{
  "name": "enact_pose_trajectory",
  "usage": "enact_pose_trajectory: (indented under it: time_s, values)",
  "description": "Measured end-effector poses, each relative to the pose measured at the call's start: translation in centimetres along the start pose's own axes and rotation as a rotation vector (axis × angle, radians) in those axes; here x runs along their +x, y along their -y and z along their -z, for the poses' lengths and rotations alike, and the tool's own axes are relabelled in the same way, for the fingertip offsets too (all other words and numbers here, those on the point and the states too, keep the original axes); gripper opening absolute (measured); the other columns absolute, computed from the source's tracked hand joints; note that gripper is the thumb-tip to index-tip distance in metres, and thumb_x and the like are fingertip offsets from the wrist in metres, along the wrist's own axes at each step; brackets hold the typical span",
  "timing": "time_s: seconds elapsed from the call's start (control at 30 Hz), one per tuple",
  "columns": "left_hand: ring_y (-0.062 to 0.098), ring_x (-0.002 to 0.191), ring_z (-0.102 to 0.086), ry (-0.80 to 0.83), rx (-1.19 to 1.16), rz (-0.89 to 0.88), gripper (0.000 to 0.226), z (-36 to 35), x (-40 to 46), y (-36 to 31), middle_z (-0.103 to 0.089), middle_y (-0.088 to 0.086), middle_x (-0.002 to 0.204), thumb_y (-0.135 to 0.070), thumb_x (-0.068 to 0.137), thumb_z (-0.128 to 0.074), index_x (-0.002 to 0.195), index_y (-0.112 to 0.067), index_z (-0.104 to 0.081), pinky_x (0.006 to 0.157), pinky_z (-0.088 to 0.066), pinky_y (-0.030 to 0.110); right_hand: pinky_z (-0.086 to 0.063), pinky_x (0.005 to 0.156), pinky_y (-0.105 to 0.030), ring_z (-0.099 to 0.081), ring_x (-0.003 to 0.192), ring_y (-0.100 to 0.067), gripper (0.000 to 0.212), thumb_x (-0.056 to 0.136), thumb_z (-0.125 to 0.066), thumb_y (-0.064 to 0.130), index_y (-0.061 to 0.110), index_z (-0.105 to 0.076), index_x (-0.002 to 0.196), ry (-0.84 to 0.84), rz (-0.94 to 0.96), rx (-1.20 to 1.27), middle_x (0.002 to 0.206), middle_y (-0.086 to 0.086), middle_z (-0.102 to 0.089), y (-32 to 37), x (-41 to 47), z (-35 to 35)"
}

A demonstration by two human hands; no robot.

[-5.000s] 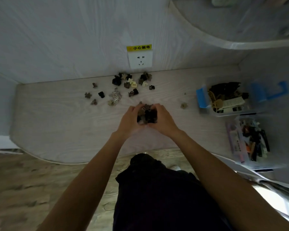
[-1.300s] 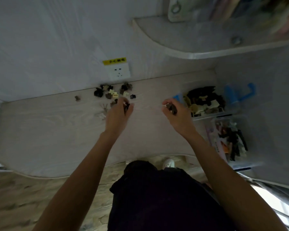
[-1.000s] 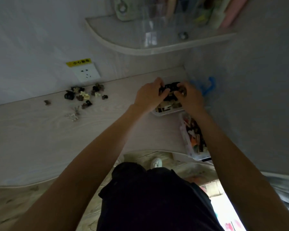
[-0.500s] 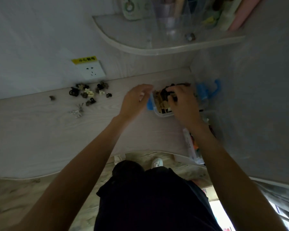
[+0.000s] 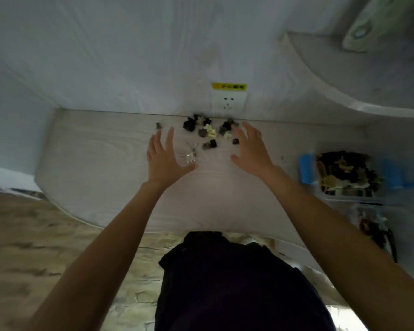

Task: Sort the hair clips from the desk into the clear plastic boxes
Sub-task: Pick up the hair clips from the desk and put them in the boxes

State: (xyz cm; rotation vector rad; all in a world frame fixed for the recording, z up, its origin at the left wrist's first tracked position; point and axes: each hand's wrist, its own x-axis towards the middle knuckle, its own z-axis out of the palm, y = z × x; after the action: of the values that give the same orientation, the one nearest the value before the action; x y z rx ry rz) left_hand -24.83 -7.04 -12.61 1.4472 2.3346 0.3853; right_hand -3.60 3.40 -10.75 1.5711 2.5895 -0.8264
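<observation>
1. A heap of small black, brown and cream plastic claw hair clips [image 5: 208,131] lies on the pale wood-grain worktop [image 5: 101,158], at 12 o'clock against the wall under the white socket [image 5: 228,102].
2. The left hand [image 5: 164,156] and right hand [image 5: 250,149] flank the heap, each grip spread and holding nothing.
3. The clips look light, stiff and springy, and seem likely to tangle; scoop them from both sides.
4. The clear plastic box with blue latches [image 5: 308,169], part full, sits at 3 o'clock.
</observation>
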Motion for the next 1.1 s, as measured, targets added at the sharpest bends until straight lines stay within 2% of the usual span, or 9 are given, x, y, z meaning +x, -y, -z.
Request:
enact_pose_trajectory:
  time_s: [0.07, 0.17, 0.3, 0.47, 0.57, 0.63, 0.83, 1.0, 1.1]
  values:
    - [0.039, 0.143, 0.0, 0.057, 0.0, 0.041, 0.123, 0.5, 1.5, 0.7, 0.002, 0.02, 0.156, -0.064, 0.061, -0.073, 0.149, -0.024, 0.003, 0.115, -0.009, 0.051, -0.021, 0.113, -0.046, -0.008, 0.14, -0.035, 0.091, 0.078, -0.07, 0.026, 0.023, -0.011, 0.147, 0.043, -0.054, 0.023, 0.155, -0.014, -0.002, 0.6, 2.3, -0.1]
    - [0.039, 0.143, 0.005, 0.102, -0.012, 0.079, 0.131, 0.9, 3.8, 1.9, 0.009, 0.021, 0.155, -0.07, 0.056, -0.071, 0.148, -0.025, 0.01, 0.115, -0.008, 0.052, -0.017, 0.112, -0.044, -0.012, 0.139, -0.035, 0.105, 0.068, -0.079, 0.03, 0.024, -0.01, 0.147, 0.099, -0.137, 0.068, 0.154, -0.013, -0.004, 0.9, 5.1, -0.6]
    - [0.037, 0.142, -0.01, 0.162, -0.059, 0.035, 0.129, 1.5, 6.2, 3.6, -0.006, 0.016, 0.156, -0.067, 0.057, -0.074, 0.149, -0.021, 0.004, 0.114, -0.016, 0.051, -0.016, 0.112, -0.041, -0.019, 0.136, -0.034, 0.11, 0.061, -0.083, 0.04, 0.022, -0.014, 0.145, 0.177, -0.182, 0.116, 0.15, -0.013, -0.016, 1.9, 6.9, -1.4]
    - [0.032, 0.133, -0.025, 0.272, -0.059, -0.18, 0.116, 1.2, 7.4, 3.8, -0.03, 0.012, 0.146, -0.056, 0.059, -0.078, 0.147, -0.015, -0.016, 0.109, -0.028, 0.043, -0.04, 0.092, -0.044, -0.027, 0.125, -0.034, 0.091, 0.063, -0.081, 0.041, 0.022, -0.032, 0.136, 0.131, -0.143, 0.062, 0.138, -0.011, -0.03, 4.7, 5.6, -3.5]
    - [0.03, 0.123, -0.031, 0.267, -0.091, -0.219, 0.094, 0.7, 6.4, 2.7, -0.038, 0.011, 0.135, -0.04, 0.062, -0.08, 0.139, -0.014, -0.033, 0.1, -0.04, 0.042, -0.04, 0.07, -0.035, -0.035, 0.112, -0.032, 0.066, 0.069, -0.076, 0.042, 0.019, -0.044, 0.122, 0.02, -0.089, -0.005, 0.126, -0.011, -0.039, 5.7, 4.9, -4.7]
    - [0.029, 0.118, -0.036, 0.251, -0.086, -0.236, 0.074, 0.4, 5.8, 2.3, -0.044, 0.01, 0.128, -0.033, 0.068, -0.075, 0.131, -0.014, -0.043, 0.095, -0.042, 0.041, -0.037, 0.063, -0.034, -0.038, 0.107, -0.032, 0.053, 0.074, -0.071, 0.04, 0.015, -0.047, 0.114, -0.033, -0.07, -0.037, 0.12, -0.012, -0.042, 5.9, 4.6, -5.0]
    - [0.027, 0.104, -0.046, 0.264, -0.137, -0.238, 0.04, -0.1, 5.1, 1.6, -0.049, 0.008, 0.117, -0.024, 0.074, -0.068, 0.112, -0.016, -0.057, 0.088, -0.044, 0.036, -0.047, 0.064, -0.035, -0.051, 0.091, -0.03, 0.036, 0.083, -0.065, 0.026, 0.011, -0.048, 0.111, -0.102, -0.017, -0.022, 0.114, -0.016, -0.043, 5.2, 4.0, -4.9]
    - [0.029, 0.099, -0.049, 0.256, -0.121, -0.25, 0.04, 0.1, 4.8, 1.5, -0.049, 0.01, 0.113, -0.025, 0.074, -0.068, 0.11, -0.015, -0.057, 0.084, -0.044, 0.036, -0.045, 0.073, -0.029, -0.054, 0.085, -0.023, 0.021, 0.082, -0.063, 0.011, 0.009, -0.055, 0.101, -0.138, -0.103, 0.157, 0.105, -0.012, -0.054, 4.6, 3.6, -4.3]
    - [0.027, 0.104, -0.047, 0.259, -0.041, -0.255, 0.045, 0.3, 4.6, 1.3, -0.048, 0.008, 0.119, -0.028, 0.077, -0.066, 0.119, -0.016, -0.055, 0.085, -0.043, 0.033, -0.041, 0.067, -0.019, -0.05, 0.081, -0.016, 0.017, 0.08, -0.063, 0.006, 0.012, -0.058, 0.095, -0.172, -0.196, 0.291, 0.097, -0.011, -0.058, 4.2, 3.4, -3.9]
